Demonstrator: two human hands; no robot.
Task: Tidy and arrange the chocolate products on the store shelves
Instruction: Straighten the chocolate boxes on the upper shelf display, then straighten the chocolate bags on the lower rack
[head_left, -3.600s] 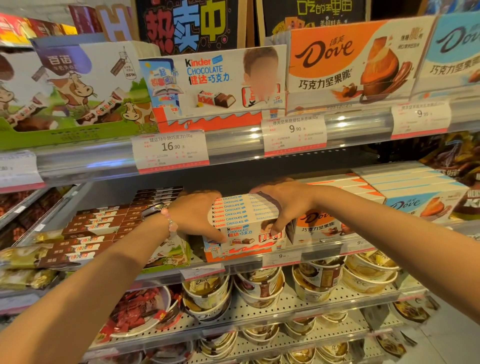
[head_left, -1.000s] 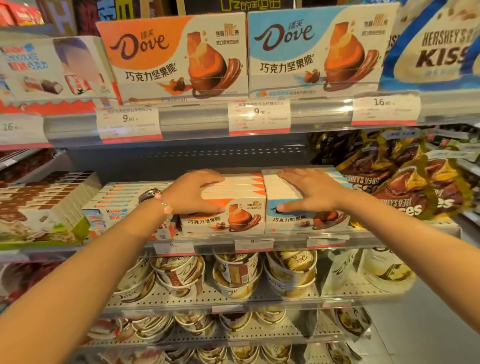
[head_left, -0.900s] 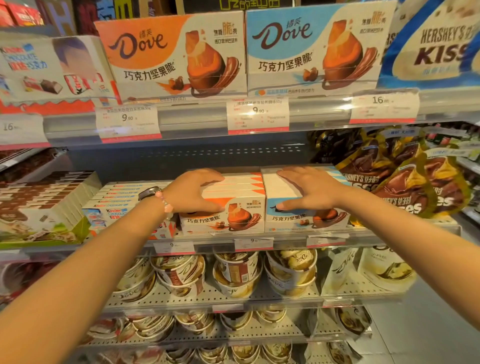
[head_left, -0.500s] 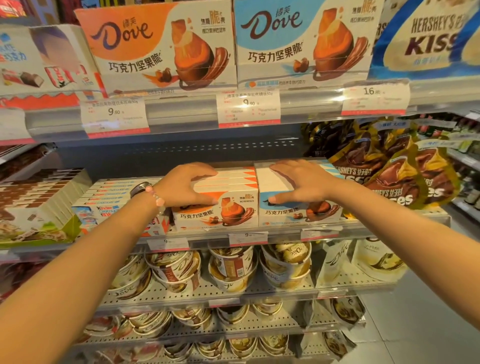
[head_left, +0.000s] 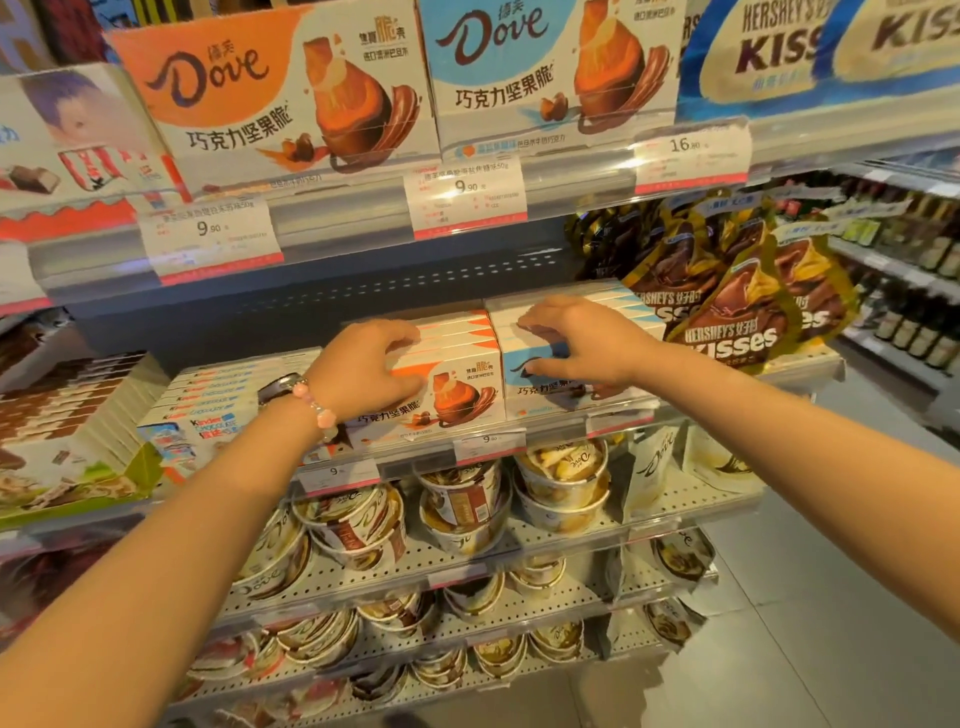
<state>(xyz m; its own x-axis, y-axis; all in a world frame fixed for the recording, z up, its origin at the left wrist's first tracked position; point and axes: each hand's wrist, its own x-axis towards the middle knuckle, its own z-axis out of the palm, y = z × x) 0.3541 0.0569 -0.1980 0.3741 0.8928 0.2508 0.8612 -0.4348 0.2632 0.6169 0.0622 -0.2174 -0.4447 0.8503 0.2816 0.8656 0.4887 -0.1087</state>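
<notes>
A row of orange Dove chocolate boxes (head_left: 457, 395) stands on the middle shelf (head_left: 550, 431), with a row of blue Dove boxes (head_left: 524, 332) right beside it. My left hand (head_left: 363, 369) curls over the front orange boxes, fingers on their top edges and thumb on the front face. My right hand (head_left: 576, 338) grips the front blue boxes the same way, thumb low on the front box. A watch and a pink bead bracelet sit on my left wrist.
Kinder Chocolate boxes (head_left: 208, 410) fill the shelf left of the orange row. Hershey's Kisses bags (head_left: 727, 306) hang to the right. Dove cups (head_left: 467, 509) crowd the lower shelves. Large Dove display cartons (head_left: 291, 93) and price tags (head_left: 467, 192) line the upper shelf.
Earlier my hands were on the Kinder stack; since then they sit on the Dove rows. In the last second the fingers went from lying flat to curling around the front boxes.
</notes>
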